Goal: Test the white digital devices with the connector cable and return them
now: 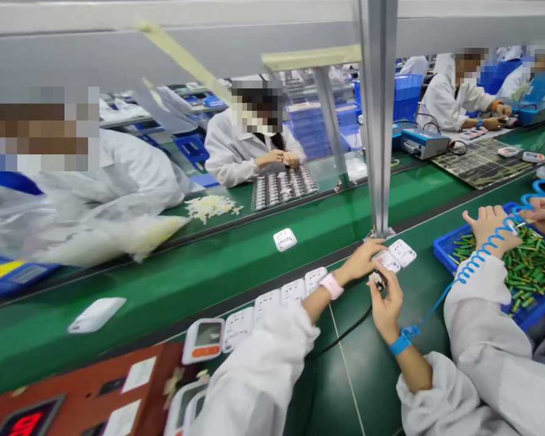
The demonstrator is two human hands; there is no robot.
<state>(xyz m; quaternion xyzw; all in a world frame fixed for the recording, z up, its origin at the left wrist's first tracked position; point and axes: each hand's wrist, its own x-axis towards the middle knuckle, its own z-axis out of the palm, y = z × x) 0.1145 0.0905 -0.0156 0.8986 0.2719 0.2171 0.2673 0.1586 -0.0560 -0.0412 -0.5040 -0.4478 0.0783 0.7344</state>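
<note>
My left hand (361, 261), a pink band on its wrist, lies with fingers curled on a white device back (387, 261) at the edge of the green bench. Just in front of it, my right hand (386, 301), wearing a blue wrist strap (400, 344), pinches a small dark and white part (378, 280). A row of white device backs (293, 291) runs to the left along the bench edge. It ends at a unit lying face up with a screen and an orange button (203, 340). Another white back (402, 252) lies beside the metal post.
A conveyor belt (236, 266) carries two white units (284, 239) (96, 315). A metal post (378, 121) stands just behind my hands. At my right, another person's hands (491, 227) work over a blue tray of green batteries (533, 269). Several people in white coats sit across the belt.
</note>
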